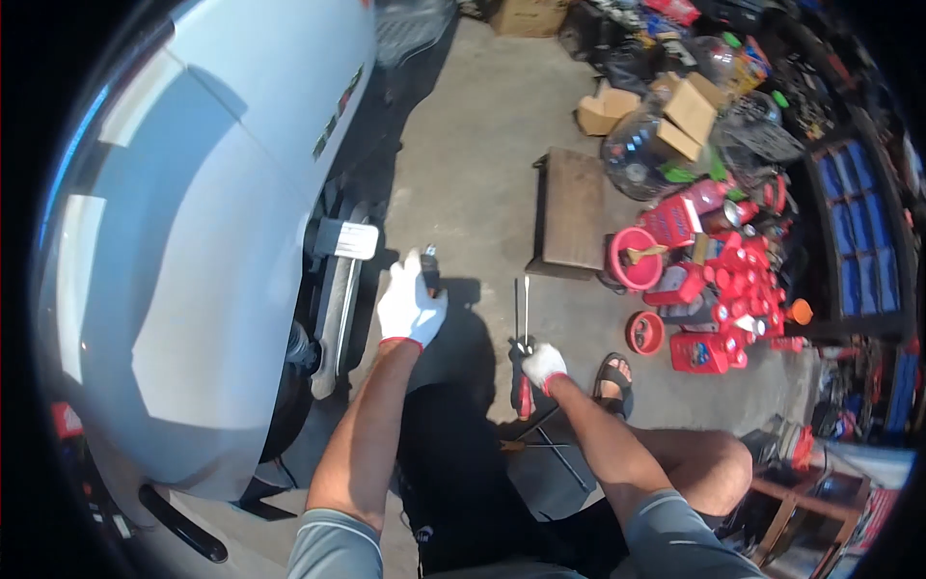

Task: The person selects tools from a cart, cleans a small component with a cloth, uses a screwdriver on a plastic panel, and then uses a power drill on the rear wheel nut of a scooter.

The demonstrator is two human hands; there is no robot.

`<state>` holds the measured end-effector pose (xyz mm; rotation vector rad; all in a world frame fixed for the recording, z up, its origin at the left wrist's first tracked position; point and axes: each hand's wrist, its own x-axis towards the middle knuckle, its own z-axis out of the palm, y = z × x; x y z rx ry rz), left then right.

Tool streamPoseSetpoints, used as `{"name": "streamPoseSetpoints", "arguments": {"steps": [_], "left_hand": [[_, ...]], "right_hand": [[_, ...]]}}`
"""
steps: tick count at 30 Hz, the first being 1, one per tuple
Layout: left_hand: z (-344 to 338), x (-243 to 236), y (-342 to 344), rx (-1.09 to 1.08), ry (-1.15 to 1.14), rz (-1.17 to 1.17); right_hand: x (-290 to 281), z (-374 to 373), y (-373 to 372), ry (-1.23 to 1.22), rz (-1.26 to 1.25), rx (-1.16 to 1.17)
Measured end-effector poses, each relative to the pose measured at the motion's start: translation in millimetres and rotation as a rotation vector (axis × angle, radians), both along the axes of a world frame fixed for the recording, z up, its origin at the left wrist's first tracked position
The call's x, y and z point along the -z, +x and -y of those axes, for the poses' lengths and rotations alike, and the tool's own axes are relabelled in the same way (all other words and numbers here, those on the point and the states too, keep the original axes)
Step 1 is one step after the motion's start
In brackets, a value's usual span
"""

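My left hand (409, 307), in a white glove, is raised beside the lower edge of a white vehicle body (207, 280). Its fingers are bent around a small dark tool with a silver tip (431, 274), mostly covered by the glove. Just left of that hand, a pale block-shaped part (348, 239) juts out from under the bodywork, above a long metal bar (336, 314). Lower and to the right, my gloved right hand (545, 367) is closed at a long screwdriver (526, 307) with a red and black handle. The shaft points away from me.
A brown wooden stool (571, 210) stands ahead on the concrete floor. To its right are a pink bucket (619, 272), a small red bowl (644, 333) and several red bottles (738, 285). Cardboard boxes (689, 118) and clutter lie beyond. Another tool (531, 446) is near my legs.
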<state>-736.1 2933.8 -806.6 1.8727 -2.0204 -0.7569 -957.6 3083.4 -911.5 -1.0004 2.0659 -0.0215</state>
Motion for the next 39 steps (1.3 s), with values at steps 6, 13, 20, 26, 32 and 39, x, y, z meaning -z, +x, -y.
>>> {"name": "streamPoseSetpoints", "arguments": {"steps": [6, 13, 20, 26, 32, 39], "left_hand": [[0, 11, -21, 0.029, -0.047, 0.057], [-3, 8, -18, -0.038, -0.039, 0.078], [0, 13, -28, 0.005, -0.124, 0.092], [-4, 10, -26, 0.023, -0.101, 0.121], [-3, 10, -26, 0.024, -0.107, 0.101], [-7, 12, -21, 0.014, -0.120, 0.106]], "right_hand": [[82, 102, 15, -0.061, -0.123, -0.151], [76, 147, 40, -0.291, -0.172, -0.072], [86, 67, -30, -0.505, -0.051, -0.079], [78, -135, -66, 0.063, -0.069, -0.231], [73, -254, -18, 0.238, -0.314, -0.532], [77, -201, -10, 0.234, -0.142, -0.445]]}}
